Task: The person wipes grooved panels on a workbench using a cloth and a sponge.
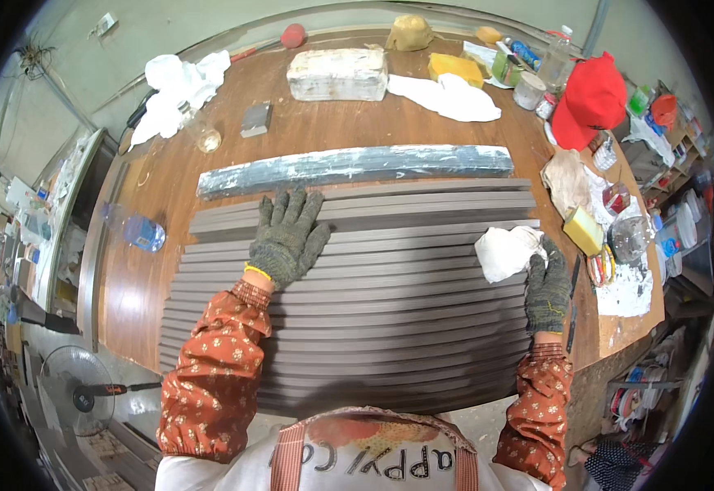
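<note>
Long grey-brown strips point(398, 303) lie side by side across the table in front of me, like a ribbed panel. My left hand point(287, 235), in a dark knitted glove with a yellow cuff edge, rests on the far strips with its fingers spread. At the right ends of the strips, my right hand point(548, 286), gloved the same way, grips a bunched white cloth point(506, 254) that touches the strips. Part of its fingers is hidden behind the cloth. Just beyond the strips lies a long dark bar point(357, 169) smeared with white.
A white-smeared block point(337, 74), a small grey block point(256, 119) and white cloths point(447, 96) lie at the back of the wooden table point(144, 303). To the right are a red cap point(590, 102), jars, a yellow sponge point(584, 231) and scissors point(601, 268). A plastic bottle point(144, 233) lies left.
</note>
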Motion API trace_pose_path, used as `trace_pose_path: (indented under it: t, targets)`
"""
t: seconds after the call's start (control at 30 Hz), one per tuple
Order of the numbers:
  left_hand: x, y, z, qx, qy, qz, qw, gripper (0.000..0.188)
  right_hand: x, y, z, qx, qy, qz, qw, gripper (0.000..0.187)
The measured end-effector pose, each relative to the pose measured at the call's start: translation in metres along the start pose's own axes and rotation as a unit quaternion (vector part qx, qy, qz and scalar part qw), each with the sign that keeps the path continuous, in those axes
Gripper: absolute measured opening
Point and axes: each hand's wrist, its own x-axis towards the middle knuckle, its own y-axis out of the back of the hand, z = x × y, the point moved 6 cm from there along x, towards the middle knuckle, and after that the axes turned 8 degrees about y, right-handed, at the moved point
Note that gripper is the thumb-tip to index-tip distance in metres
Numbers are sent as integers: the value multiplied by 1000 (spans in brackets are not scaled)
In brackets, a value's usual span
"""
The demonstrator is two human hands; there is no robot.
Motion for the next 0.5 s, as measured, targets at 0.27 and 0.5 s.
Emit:
trace_pose_path:
  t: [0.27,0.5]
  targets:
    - [-24,10,12,-17,-21,24,999,65,-2,-1,2,14,-13,3,1000,37]
    - [-28,13,8,-48,-32,14,998,63,-4,-1,4,11,-5,14,1000,36]
